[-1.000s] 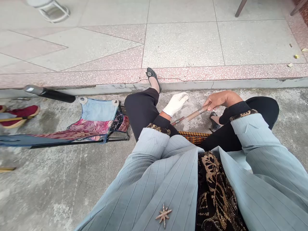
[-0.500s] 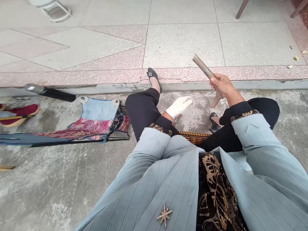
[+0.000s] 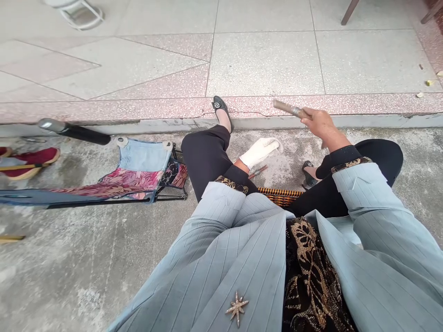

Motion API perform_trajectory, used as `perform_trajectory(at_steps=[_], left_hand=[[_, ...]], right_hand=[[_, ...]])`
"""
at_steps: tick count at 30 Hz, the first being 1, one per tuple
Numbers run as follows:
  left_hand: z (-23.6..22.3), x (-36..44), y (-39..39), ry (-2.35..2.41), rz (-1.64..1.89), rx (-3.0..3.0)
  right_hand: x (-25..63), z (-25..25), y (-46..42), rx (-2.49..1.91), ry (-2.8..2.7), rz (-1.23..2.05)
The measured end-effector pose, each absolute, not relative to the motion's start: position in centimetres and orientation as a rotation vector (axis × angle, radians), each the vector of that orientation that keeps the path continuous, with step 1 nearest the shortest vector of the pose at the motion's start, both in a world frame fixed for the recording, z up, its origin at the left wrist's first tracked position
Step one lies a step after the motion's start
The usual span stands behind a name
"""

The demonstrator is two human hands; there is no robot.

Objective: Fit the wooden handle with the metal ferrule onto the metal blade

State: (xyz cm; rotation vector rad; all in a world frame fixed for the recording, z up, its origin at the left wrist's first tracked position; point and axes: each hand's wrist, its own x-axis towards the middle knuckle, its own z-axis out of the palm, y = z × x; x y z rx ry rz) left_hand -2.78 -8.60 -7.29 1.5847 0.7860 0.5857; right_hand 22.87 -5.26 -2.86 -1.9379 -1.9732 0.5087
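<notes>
I sit low on the concrete ground (image 3: 86,258) with my knees apart. My right hand (image 3: 320,124) is bare and closed round a brown stick-like tool (image 3: 287,109), raised above the ground and pointing left. My left hand (image 3: 259,152) wears a white glove and rests palm down on the concrete between my legs, pressing on something I cannot make out. A thin dark metal piece (image 3: 258,172) pokes out from under its wrist.
A folded fabric stool (image 3: 138,173) lies to my left, a black tube (image 3: 74,131) beside it. A red sandal (image 3: 32,161) sits at the far left. A tiled step (image 3: 263,64) rises ahead. A woven mat edge (image 3: 278,194) shows under me.
My right hand lifted the tool off the ground, swung it up, and now holds it lower and more level, pointing left. My gloved left hand stayed in place.
</notes>
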Motion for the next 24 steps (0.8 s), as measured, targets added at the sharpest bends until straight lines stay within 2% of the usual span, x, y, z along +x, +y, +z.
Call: perform_trajectory(at_steps=[2,4,6,9,11,17,24], left_hand=[[-7.0,-2.9,-8.6,0.833,0.594,1.679],[-6.7,-3.2,-8.5,0.91,0.626,1.789],[-6.4,-3.5,-8.5,0.97,0.666,1.847],[-6.1,-3.7,-8.4,1.009,0.732,1.796],[-6.1,-3.7,-8.3,1.0,0.801,1.716],[-6.9,-3.7,-8.0,0.926,0.908,1.473],[-6.7,-3.5,-8.3,0.795,0.858,1.251]], right_hand=[[22.9,-2.9,-5.6,-2.081,-2.237,0.414],[23.2,-2.8,-5.7,-2.113,-2.481,0.551],[23.5,-2.6,-5.8,-2.007,-2.674,1.016],[24.1,-1.7,-6.1,-1.421,-2.664,1.899],[24.2,-0.8,-6.4,-1.04,-2.449,2.11],[23.2,0.7,-6.9,-0.711,-1.838,1.923],[21.7,0.0,-7.3,-0.886,-1.562,1.929]])
